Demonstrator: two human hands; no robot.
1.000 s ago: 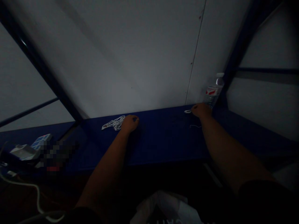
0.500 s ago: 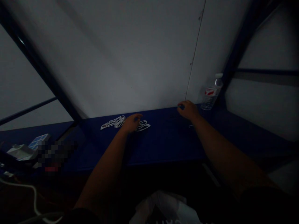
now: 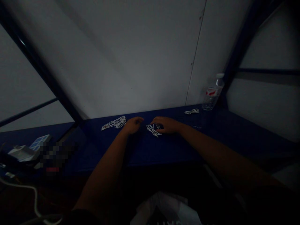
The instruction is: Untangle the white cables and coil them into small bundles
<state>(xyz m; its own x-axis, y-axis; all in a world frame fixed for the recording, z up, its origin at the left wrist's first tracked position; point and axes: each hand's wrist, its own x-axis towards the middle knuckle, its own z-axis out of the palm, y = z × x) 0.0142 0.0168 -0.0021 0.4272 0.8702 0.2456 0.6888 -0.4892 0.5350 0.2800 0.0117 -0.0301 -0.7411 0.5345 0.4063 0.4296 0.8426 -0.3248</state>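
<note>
My left hand (image 3: 133,125) rests on the dark blue table top (image 3: 164,150) with its fingers loosely curled, holding nothing I can see. A tangled white cable bundle (image 3: 116,122) lies just left of it. My right hand (image 3: 167,125) reaches over a smaller white cable coil (image 3: 153,129), its fingers on the coil and part of the loops hidden. Farther right lie a short folded white cable (image 3: 191,111) and a thin loose strand of cable (image 3: 195,127).
A clear plastic water bottle (image 3: 212,95) with a red and white label stands at the back right against a pale wall (image 3: 131,56). Blue frame bars (image 3: 39,68) run along the left. A box (image 3: 39,142) and a pixelated object (image 3: 56,154) sit at the left; a white bag (image 3: 161,209) lies below.
My right hand has moved left from beside the bottle onto the smaller coil. That coil now lies farther right, and the short folded cable shows where the hand was. My left hand has barely moved.
</note>
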